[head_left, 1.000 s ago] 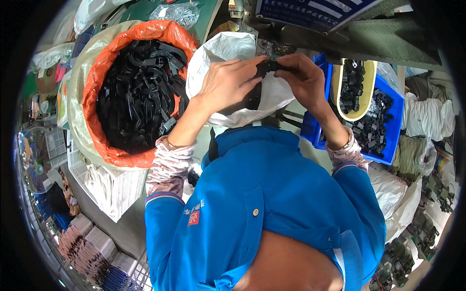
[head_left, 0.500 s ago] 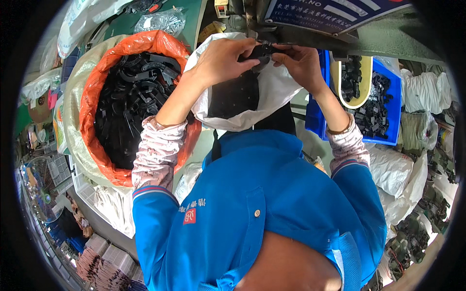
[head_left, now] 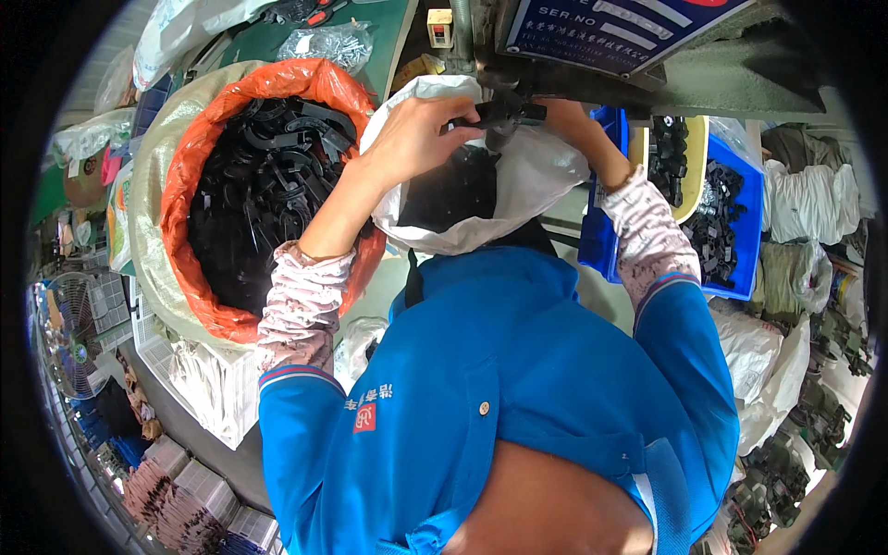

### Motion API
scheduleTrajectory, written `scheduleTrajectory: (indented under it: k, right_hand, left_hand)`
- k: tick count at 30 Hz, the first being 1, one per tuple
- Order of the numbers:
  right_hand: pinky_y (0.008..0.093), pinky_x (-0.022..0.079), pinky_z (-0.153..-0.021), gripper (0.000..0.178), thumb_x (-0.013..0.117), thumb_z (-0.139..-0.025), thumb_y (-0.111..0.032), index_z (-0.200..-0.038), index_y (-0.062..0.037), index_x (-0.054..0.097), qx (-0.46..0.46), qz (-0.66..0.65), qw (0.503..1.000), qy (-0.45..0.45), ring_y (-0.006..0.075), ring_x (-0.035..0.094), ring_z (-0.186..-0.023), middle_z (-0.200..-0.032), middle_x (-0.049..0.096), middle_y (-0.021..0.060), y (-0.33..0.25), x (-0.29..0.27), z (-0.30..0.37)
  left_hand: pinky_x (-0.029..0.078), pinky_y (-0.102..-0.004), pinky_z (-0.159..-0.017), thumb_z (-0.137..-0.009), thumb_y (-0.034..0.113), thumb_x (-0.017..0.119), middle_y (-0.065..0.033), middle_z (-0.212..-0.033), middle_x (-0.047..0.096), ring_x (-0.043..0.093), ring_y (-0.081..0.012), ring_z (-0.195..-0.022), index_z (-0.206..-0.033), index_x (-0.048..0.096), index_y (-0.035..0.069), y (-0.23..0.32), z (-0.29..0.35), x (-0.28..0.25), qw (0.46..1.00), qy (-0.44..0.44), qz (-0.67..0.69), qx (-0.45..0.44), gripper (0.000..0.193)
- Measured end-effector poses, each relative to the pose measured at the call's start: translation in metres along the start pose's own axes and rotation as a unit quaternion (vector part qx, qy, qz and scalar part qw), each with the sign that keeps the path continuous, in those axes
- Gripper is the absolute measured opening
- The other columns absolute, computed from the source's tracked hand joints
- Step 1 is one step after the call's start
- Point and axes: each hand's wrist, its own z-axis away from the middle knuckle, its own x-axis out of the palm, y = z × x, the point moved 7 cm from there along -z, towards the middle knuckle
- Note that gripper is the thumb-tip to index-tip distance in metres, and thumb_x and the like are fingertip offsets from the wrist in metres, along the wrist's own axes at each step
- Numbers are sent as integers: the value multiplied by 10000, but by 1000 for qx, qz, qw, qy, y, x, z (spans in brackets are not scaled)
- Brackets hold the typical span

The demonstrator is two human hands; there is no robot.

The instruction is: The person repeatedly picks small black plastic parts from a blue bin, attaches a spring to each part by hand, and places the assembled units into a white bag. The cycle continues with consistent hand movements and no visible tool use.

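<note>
My left hand (head_left: 418, 139) pinches a black plastic part (head_left: 470, 121) at its left end, thumb below and fingers above. The part lies under the dark machine head, where a rounded metal tip (head_left: 500, 137) comes down in front of it. My right hand (head_left: 572, 125) is at the part's right end, its fingers closed there and partly hidden by the machine's edge. Below both hands a white sack (head_left: 541, 190) hangs open with black pieces inside.
To the left stands an orange-lined sack (head_left: 176, 199) full of black curved plastic parts. On the right, a blue bin (head_left: 751, 227) and a cream tub (head_left: 696, 166) hold small black parts. The machine's body (head_left: 731, 79) overhangs at the top. A clear bag of metal pieces (head_left: 328, 44) lies on the green table.
Both hands have moved slightly down in the view, and the black part is now at the machine's tip. My right hand's fingers have become partly hidden under the machine.
</note>
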Motion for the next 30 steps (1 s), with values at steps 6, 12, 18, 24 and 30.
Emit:
scheduleTrajectory:
  k: [6, 12, 18, 24, 30]
  right_hand:
    - [494, 419, -998, 416, 581, -834, -156, -1246, -110, 609, -30, 54, 994, -89, 399, 558, -1156, -1241, 592, 223, 7, 41, -15]
    - [451, 532, -836, 419, 607, -836, -199, -1242, -101, 571, 101, -11, 993, -64, 377, 624, -1055, -1128, 643, 214, 34, 49, -23]
    - [502, 529, -781, 289, 588, -867, -289, -1102, -147, 677, 116, 1, 983, 143, 409, 667, -910, -925, 690, 214, 37, 32, -15]
    - [349, 549, -665, 136, 645, -903, -147, -981, -49, 699, 180, -374, 906, 87, 235, 667, -763, -871, 701, 90, 34, 18, 10]
    - [277, 551, -714, 155, 641, -924, -47, -1052, 25, 689, 188, -796, 572, 59, 155, 659, -781, -932, 699, 89, -71, -69, 65]
  left_hand:
    - [528, -356, -673, -832, 141, 737, -129, -896, 706, 688, -281, -798, -1006, 698, 46, -7, 10, 2, 1000, 5, 17, 1, 202]
    - [532, -364, -689, -786, 200, 756, -116, -966, 683, 663, -319, -806, -964, 650, 76, 13, 37, 7, 978, 167, -15, 121, 241]
    - [521, -457, -749, -779, 149, 699, -113, -928, 685, 657, -337, -841, -1032, 665, 106, -74, 82, -6, 978, 153, -138, 14, 259]
    - [467, -440, -908, -749, 134, 741, -126, -1038, 679, 611, -331, -1037, -1111, 648, 92, -210, 147, -104, 876, 118, -448, -132, 376]
    - [445, -411, -940, -795, 183, 757, -127, -1100, 680, 602, -326, -1064, -1127, 662, 68, -214, 150, -132, 934, 175, -288, -116, 364]
